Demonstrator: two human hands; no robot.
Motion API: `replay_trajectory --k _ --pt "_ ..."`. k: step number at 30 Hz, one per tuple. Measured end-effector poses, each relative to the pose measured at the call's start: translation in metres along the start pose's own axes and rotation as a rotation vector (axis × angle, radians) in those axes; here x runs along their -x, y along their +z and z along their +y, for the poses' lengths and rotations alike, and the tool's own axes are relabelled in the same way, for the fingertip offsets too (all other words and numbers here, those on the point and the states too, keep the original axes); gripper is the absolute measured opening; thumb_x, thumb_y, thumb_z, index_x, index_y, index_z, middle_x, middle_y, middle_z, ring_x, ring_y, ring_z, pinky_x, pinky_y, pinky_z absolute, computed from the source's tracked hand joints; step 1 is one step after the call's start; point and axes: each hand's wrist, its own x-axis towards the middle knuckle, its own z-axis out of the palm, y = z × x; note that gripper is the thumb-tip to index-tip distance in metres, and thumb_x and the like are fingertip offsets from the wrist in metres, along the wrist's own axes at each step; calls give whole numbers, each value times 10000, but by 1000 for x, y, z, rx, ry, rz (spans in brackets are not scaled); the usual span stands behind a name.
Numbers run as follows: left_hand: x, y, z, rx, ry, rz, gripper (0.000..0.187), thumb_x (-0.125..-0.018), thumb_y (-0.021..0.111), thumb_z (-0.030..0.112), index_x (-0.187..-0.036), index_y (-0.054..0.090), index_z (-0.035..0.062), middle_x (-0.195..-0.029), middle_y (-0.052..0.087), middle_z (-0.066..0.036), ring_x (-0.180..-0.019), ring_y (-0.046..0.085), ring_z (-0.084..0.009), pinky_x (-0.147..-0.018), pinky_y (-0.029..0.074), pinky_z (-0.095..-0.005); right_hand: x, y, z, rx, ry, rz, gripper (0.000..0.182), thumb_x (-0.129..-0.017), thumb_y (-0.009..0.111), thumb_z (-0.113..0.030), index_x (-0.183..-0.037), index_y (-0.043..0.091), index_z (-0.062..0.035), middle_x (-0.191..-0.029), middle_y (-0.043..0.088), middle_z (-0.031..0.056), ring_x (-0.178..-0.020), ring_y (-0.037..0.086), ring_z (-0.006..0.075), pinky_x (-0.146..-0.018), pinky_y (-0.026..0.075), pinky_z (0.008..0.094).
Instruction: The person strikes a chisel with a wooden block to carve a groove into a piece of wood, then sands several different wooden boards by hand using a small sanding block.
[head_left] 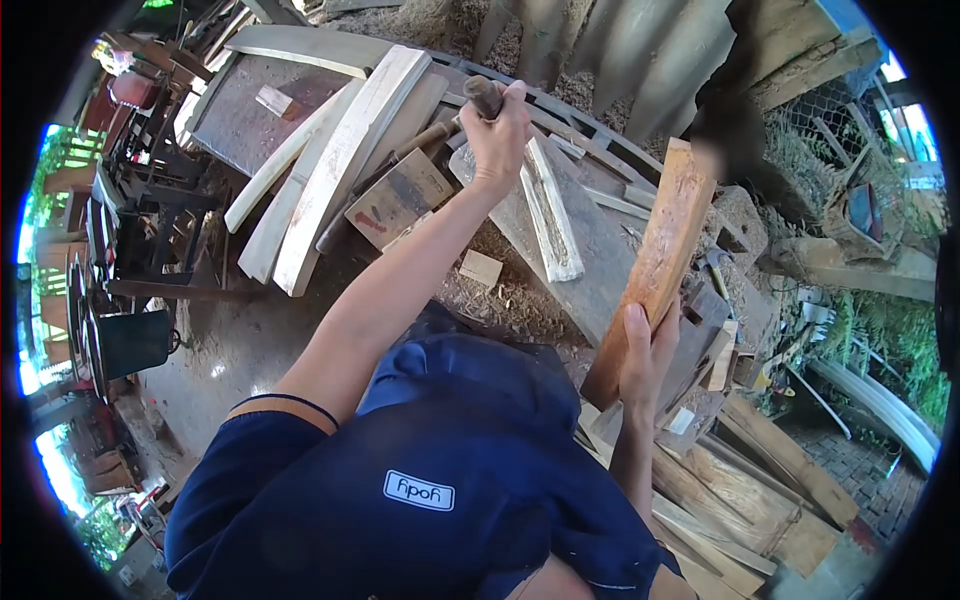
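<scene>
My left hand [498, 140] is closed around a round wooden handle [483, 96] above the workbench; what lies beyond the handle is hidden. In my right hand [648, 355] is a long reddish-brown wooden block [665, 235], tilted upward, with my thumb and fingers on its lower part. Between the hands a pale grooved wood strip [552, 225] lies on a wide grey board [590, 290]. Just left of my left hand is a wooden rod [425, 138], partly covered.
Long pale planks [350, 165] and a squarish wood block [400, 198] lie at the left. A small wood block [481, 268] sits among shavings. A hammer [722, 280] rests at the right, with stacked boards [785, 455] below. Corrugated sheets [640, 60] stand behind.
</scene>
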Motion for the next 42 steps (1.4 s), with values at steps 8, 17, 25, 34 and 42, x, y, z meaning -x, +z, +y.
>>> replay_trajectory --k 8,17,25,34,42 --pt "18 5 -7 -83 52 -121 337 -924 618 115 -665 403 102 -539 390 41 -452 345 -44 -428 270 -238 6 -7 3 41 69 -26 464 -955 558 -221 -1320 471 51 -1171 550 117 -1074 505 185 -969 383 316" --pt "66 19 -30 -512 375 -507 280 -862 698 137 -633 551 73 -549 548 -8 -489 498 -72 -456 417 -271 -2 -18 -24 -163 -168 30 604 -862 672 -275 -1297 424 63 -1082 555 155 -918 558 178 -823 462 339" --pt "82 18 -43 -631 653 -657 246 -801 716 150 -642 550 65 -541 508 -98 -476 545 -285 -485 439 -342 -8 -11 -20 374 -140 -59 440 -819 600 -136 -1186 448 55 -841 598 132 -750 581 185 -723 482 336" --pt "78 13 -39 -603 399 -565 134 -768 697 113 -697 595 63 -602 589 -61 -540 578 -166 -510 449 -319 -7 -1 -20 295 -82 -130 471 -843 661 -205 -1188 472 54 -826 630 146 -741 630 225 -695 498 358" --pt "6 6 7 -9 27 23 339 -906 649 147 -634 448 116 -530 430 49 -444 378 -44 -431 314 -227 -8 -3 -2 160 -63 -32 460 -878 664 -254 -1190 493 37 -948 621 153 -875 584 202 -806 472 350"
